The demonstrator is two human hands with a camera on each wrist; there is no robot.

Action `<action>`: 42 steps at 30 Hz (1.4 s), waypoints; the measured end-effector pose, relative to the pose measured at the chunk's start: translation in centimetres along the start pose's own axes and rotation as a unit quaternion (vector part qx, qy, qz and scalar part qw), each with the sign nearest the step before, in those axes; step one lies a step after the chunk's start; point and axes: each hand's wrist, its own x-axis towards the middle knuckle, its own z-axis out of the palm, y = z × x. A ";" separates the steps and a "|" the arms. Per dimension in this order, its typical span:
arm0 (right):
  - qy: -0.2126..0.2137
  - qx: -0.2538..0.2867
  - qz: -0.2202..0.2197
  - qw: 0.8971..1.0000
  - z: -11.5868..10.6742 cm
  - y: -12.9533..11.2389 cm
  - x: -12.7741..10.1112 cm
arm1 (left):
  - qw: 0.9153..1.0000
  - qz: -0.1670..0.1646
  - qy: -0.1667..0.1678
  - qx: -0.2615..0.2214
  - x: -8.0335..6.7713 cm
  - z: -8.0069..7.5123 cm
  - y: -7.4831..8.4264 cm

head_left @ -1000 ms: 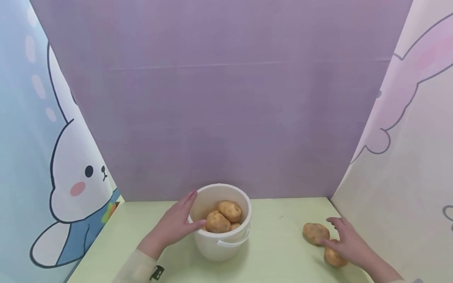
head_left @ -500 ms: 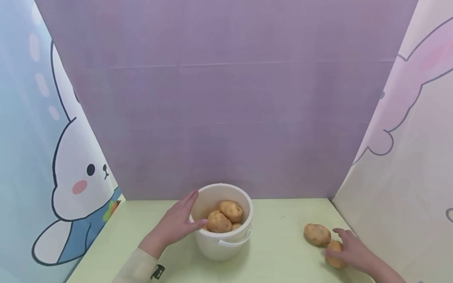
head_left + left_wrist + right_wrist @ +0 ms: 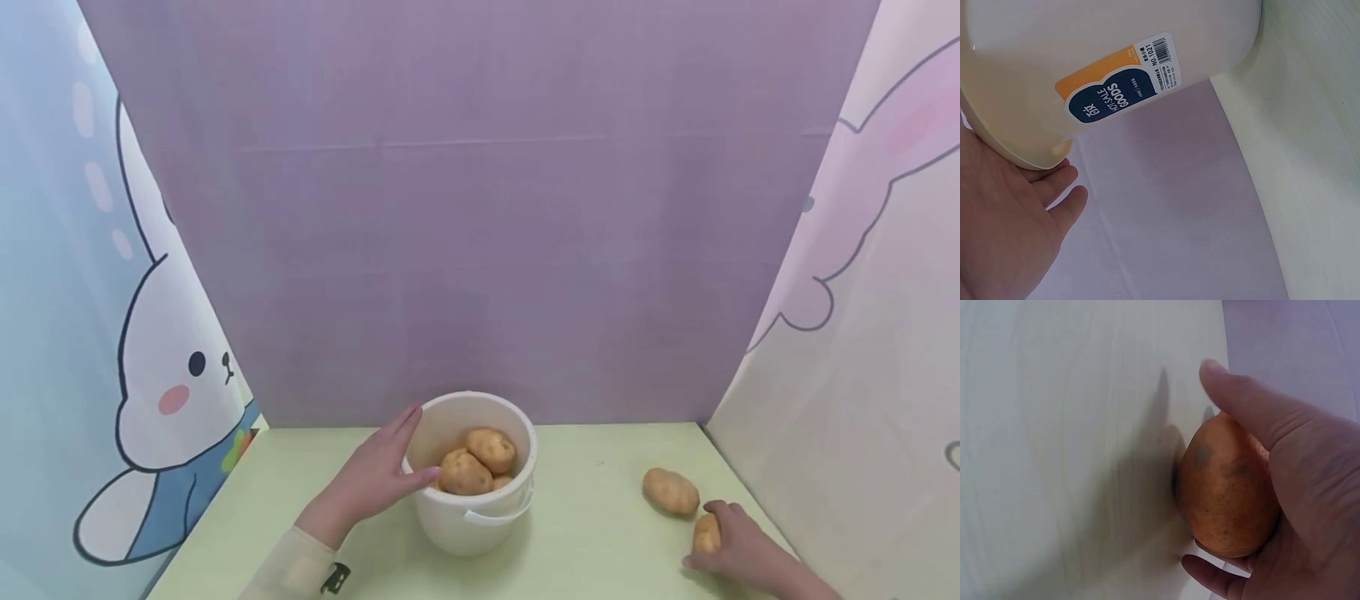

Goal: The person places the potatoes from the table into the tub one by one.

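My left hand lies along the left side of a white plastic bucket, fingers and thumb spread and fairly straight against its rim. Several potatoes are inside the bucket. At the right of the table, my right hand grips a potato. The right wrist view shows this potato with the thumb along one side and fingers on the other, close to the tabletop. Another potato lies just behind it, toward the wall, untouched.
The pale green table carries everything. A purple wall rises behind it, with rabbit-printed panels on the left and right. The bucket's white handle hangs down its front. A label is on its side.
My right hand has moved down from above the two potatoes and closed around the nearer one. The left hand has stayed at the bucket rim.
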 end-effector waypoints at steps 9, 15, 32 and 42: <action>-0.009 0.007 0.017 1.000 -0.2 0.7 0.0 | 1.000 0.004 0.007 -0.002 0.1 0.1 0.2; 0.009 0.002 0.015 1.000 -0.8 0.8 -0.2 | 1.000 0.006 0.003 0.001 0.3 -0.2 0.2; 0.062 0.147 -0.117 0.980 -5.6 -7.3 3.0 | 1.000 -0.008 -0.013 -0.001 0.4 0.4 0.5; 0.015 0.137 -0.207 0.969 -5.6 -13.7 8.3 | 1.000 -0.011 -0.002 0.004 0.1 0.4 -0.2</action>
